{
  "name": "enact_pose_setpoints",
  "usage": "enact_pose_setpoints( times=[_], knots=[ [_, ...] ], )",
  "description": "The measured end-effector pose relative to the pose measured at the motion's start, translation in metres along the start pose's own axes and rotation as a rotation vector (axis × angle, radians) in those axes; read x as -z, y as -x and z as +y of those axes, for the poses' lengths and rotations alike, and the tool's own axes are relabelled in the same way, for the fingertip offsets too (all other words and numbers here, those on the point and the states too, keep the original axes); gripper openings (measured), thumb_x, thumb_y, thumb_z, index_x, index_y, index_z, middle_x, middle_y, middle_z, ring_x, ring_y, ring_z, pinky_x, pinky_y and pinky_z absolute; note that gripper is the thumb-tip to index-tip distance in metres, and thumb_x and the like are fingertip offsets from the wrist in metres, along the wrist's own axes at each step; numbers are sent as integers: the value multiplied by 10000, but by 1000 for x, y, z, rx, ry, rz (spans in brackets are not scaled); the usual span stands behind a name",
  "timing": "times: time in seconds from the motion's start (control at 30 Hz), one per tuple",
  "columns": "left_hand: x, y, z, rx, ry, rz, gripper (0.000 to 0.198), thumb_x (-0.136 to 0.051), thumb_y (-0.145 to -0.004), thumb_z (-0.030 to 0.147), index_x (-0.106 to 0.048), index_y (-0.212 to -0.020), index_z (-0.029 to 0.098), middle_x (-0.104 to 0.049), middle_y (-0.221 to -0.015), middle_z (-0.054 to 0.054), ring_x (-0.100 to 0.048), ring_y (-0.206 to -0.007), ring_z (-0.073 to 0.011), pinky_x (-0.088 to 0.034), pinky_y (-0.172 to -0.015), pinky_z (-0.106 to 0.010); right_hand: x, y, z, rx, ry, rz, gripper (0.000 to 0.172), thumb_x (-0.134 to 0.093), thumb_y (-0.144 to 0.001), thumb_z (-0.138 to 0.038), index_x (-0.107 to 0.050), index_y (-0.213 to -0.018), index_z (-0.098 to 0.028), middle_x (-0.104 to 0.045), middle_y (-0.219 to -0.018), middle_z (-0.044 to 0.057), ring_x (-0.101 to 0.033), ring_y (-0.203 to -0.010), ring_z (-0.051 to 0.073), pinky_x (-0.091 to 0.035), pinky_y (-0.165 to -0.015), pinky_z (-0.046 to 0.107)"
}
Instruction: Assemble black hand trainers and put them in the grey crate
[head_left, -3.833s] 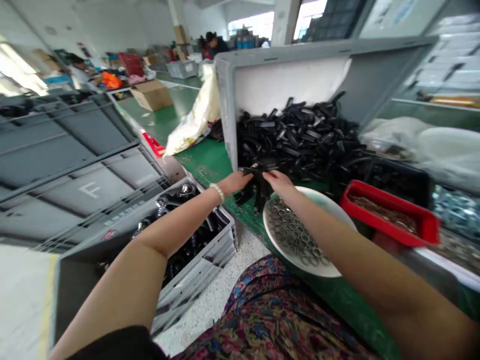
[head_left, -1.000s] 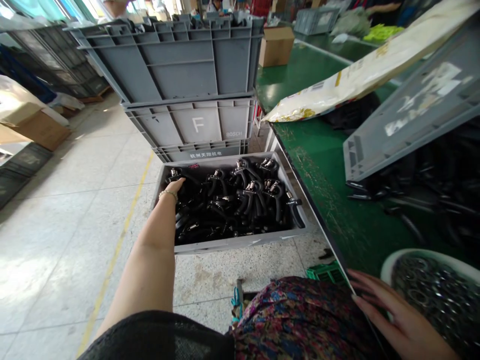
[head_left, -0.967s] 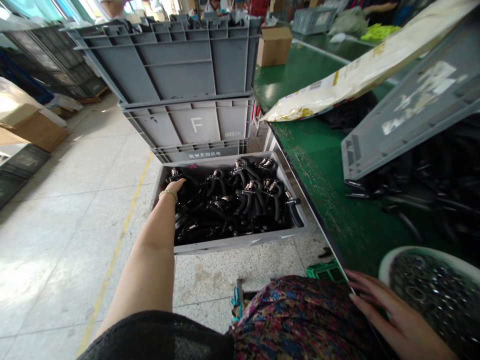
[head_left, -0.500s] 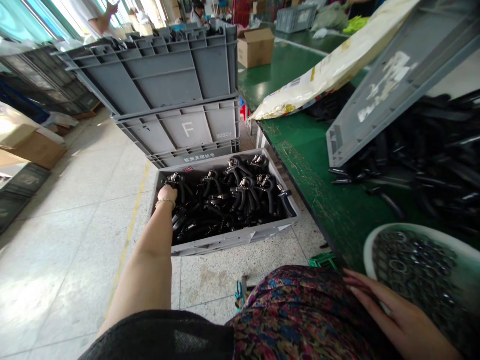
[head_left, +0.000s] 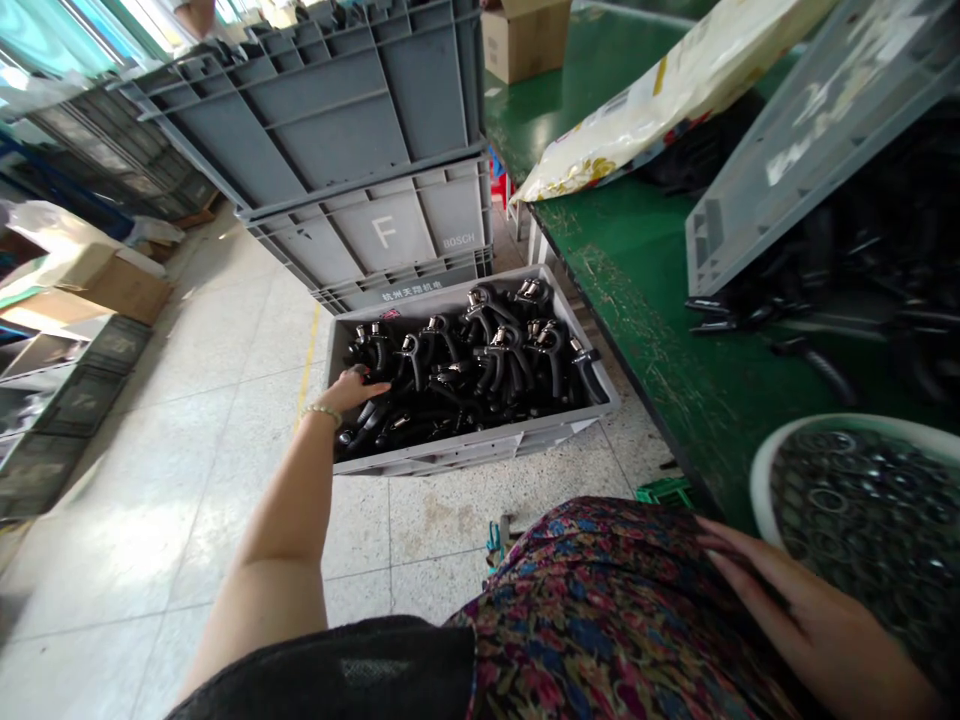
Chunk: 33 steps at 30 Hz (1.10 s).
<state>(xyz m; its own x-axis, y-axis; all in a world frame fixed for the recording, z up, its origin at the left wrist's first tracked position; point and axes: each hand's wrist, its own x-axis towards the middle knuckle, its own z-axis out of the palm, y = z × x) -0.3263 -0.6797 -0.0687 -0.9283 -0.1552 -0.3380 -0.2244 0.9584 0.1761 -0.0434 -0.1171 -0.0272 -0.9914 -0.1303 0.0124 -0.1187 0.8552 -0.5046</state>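
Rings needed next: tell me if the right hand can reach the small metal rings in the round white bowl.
Likely yes: the right hand rests on the floral skirt beside the round white bowl, nothing between it and the small metal rings.

The green-topped workbench (head_left: 630,310) carries a loose heap of black plastic grip parts (head_left: 840,320), a tilted grey plastic crate (head_left: 817,160) and a round white bowl (head_left: 761,480); a shallow grey plastic crate (head_left: 465,458) stands on the speckled terrazzo floor (head_left: 187,500).
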Motion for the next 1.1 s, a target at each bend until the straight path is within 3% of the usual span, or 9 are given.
enact_pose_setpoints(
  times=[0.07,0.13,0.27,0.47,0.6,0.73,0.87,0.97,1.1],
  knots=[
    [-26,31,0,-40,-31,-51,899,-642,-650,646,-417,-1371,158,-542,-1234,-178,-587,-1040,-313,-482,-862,-390,-6,-2,-3,13,-14,-18,390,-440,-888,-447,-629,-1136,-213,-695,-1114,49,-685,-959,225,-562,-859,345],
    [-56,57,11,-122,-110,52,828,-625,-709,596,-381,-1402,216,-466,-1327,-177,-470,-1198,-358,-387,-982,-485,-10,-8,-13,38,-28,-45,373,-440,-891,-427,-636,-1129,-216,-696,-1112,45,-685,-957,218,-558,-867,332],
    [-89,73,33,-297,-210,125,547,-635,-766,469,-535,-1283,322,-484,-1331,-115,-310,-1315,-369,-125,-1090,-593,-13,-16,-31,96,-61,-83,353,-428,-907,-392,-634,-1137,-221,-691,-1124,40,-682,-968,197,-541,-893,304],
    [-48,37,27,-142,-117,261,552,-460,-883,435,-374,-1390,232,-536,-1220,-137,-506,-1138,-305,-399,-959,-468,-19,11,-3,59,-5,-4,396,-433,-901,-432,-619,-1174,-213,-662,-1183,61,-657,-1027,224,-523,-922,361],
    [-19,23,27,-51,-83,400,571,-325,-931,411,-280,-1415,113,-459,-1307,-197,-427,-1218,-347,-364,-993,-496,-20,26,9,31,-16,-13,402,-433,-896,-438,-643,-1145,-202,-685,-1135,71,-675,-985,228,-539,-899,356],
    [-21,30,32,-143,-87,331,456,-445,-879,377,-485,-1301,211,-494,-1327,-104,-355,-1306,-290,-242,-1116,-424,-17,25,0,-10,-32,-6,397,-442,-891,-429,-659,-1126,-194,-689,-1126,76,-674,-986,234,-542,-897,363],
    [-27,39,27,-153,-80,184,358,-473,-840,316,-614,-1152,212,-641,-1145,-82,-503,-1201,-224,-365,-1050,-348,-18,22,-7,-37,-49,14,379,-447,-890,-411,-664,-1125,-208,-687,-1131,62,-672,-993,229,-537,-906,365],
    [-18,40,30,-98,-75,174,377,-469,-838,328,-618,-1133,148,-666,-1071,-137,-591,-1072,-272,-457,-928,-391,-20,23,-7,-52,-46,-6,369,-451,-890,-389,-656,-1144,-217,-679,-1151,55,-660,-1021,224,-520,-932,370],
    [-18,43,83,-129,-50,240,408,-404,-881,424,-620,-1088,146,-641,-1096,-175,-567,-1097,-313,-439,-917,-419,-24,22,-9,-78,-44,-23,372,-442,-892,-383,-656,-1143,-210,-684,-1138,61,-664,-1013,227,-523,-925,379]
  ],
)
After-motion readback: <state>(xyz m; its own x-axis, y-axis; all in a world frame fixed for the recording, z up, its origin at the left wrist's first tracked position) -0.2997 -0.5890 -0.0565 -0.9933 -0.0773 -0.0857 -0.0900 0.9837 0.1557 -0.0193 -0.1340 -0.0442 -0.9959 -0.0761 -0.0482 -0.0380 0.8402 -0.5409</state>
